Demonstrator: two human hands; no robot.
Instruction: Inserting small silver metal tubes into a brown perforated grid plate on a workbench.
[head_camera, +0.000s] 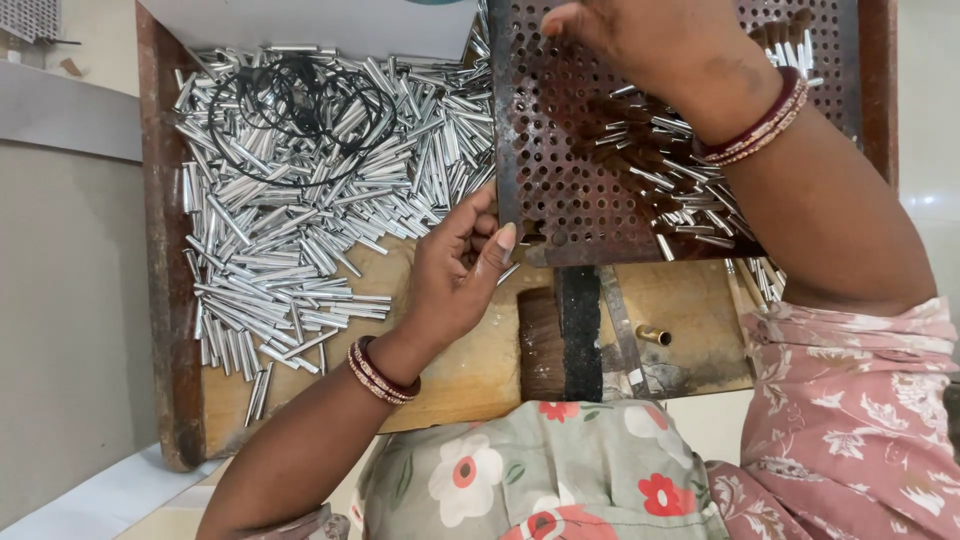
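Note:
A rusty perforated metal plate lies tilted over a wooden tray. My left hand grips the plate's lower left corner, thumb on top. Over the plate's upper part, my right hand rests with fingers curled on the holes; whether it holds anything I cannot tell. Several short silver metal tubes lie on the plate under my right wrist. A large heap of the same silver tubes fills the tray's left half.
A coil of thin black wire lies on the tube heap. Below the plate sit a dark brush-like block and a small brass tube. A white sheet covers the tray's far edge. My floral-clothed lap is at the bottom.

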